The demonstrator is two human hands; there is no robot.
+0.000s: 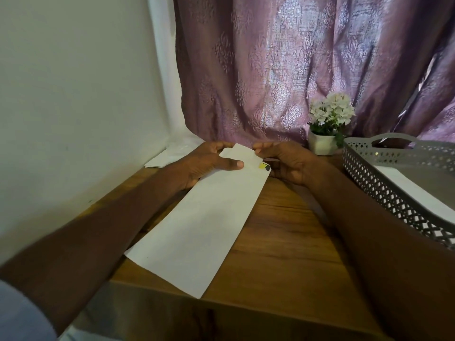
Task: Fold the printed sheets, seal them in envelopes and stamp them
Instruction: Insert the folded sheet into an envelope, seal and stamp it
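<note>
Up ahead in the head view, a mauve curtain (295,70) with an embossed damask weave hangs behind the wooden table (283,230), beside a plain white wall (73,94). A small white pot of pale flowers (328,121) stands at the back, just beside a grey plastic basket (384,183) with lattice-cut walls; a white sheet lies inside it. More white paper (162,158) rests in the far left corner. On the table a long white envelope (197,230) lies slanted, smooth and matte. The left hand (209,163) holds its far end, thumb pressed flat on top. The right hand (285,161) pinches the flap (242,153), partly hiding a small yellow-and-black mark (264,166).
</note>
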